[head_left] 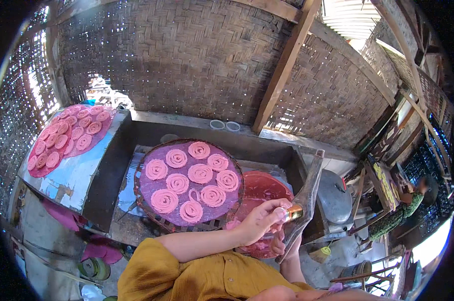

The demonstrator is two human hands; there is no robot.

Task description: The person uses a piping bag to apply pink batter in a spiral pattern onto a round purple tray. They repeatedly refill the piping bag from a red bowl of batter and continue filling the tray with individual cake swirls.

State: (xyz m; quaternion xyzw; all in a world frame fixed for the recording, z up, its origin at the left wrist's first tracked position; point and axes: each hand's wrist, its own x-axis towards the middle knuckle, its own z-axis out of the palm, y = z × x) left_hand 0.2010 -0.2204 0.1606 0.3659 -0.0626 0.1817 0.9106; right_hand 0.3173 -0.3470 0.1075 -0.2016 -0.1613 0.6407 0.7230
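Observation:
My left hand (261,220) is closed around a short, shiny gold cylinder (294,212), with white showing at the end by my fingers. The cylinder lies against a long, worn grey wooden tool (310,185), which slants up and to the right. Lower down, my right hand (278,245) grips that tool near its bottom end; part of this hand is hidden. Just beyond both hands is a red plastic basin (267,186) with pink dough in it. To its left, a round woven tray (141,196) lined with purple sheet bears several pink dough spirals (200,173).
More pink spirals lie on a pink sheet (99,131) on the pale blue surface at left. A large grey pot lid (335,196) stands at right. Two white rings (232,126) sit on the back ledge. Another person in green (395,218) is at far right.

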